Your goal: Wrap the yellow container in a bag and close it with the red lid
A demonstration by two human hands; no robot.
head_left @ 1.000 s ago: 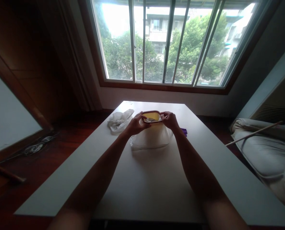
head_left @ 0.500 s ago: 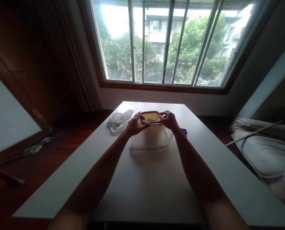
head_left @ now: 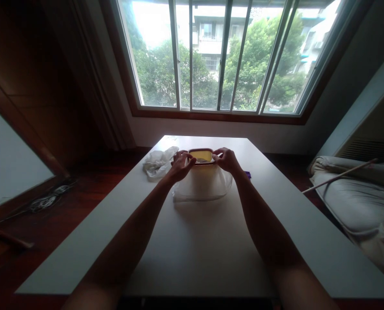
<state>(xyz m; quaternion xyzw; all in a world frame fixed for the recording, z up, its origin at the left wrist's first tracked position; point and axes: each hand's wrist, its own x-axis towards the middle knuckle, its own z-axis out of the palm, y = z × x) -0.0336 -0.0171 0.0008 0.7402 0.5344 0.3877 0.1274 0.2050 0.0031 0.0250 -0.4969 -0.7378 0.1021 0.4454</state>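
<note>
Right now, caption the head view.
Left hand and right hand at the brown rim of a yellow container, translucent plastic around its base.

Left hand (head_left: pixel 181 165) regrips at the bin (head_left: pixel 205 164), thumb off the front.
Thumb (head_left: pixel 192 162) is up from the front wall to the rim's left corner, close to the fingertips; the hand sits further left, fingers bunched. Less of the purple item (head_left: pixel 248 175) shows past the right arm (head_left: pixel 263 215). Whole scene a touch left and up in view.
</note>
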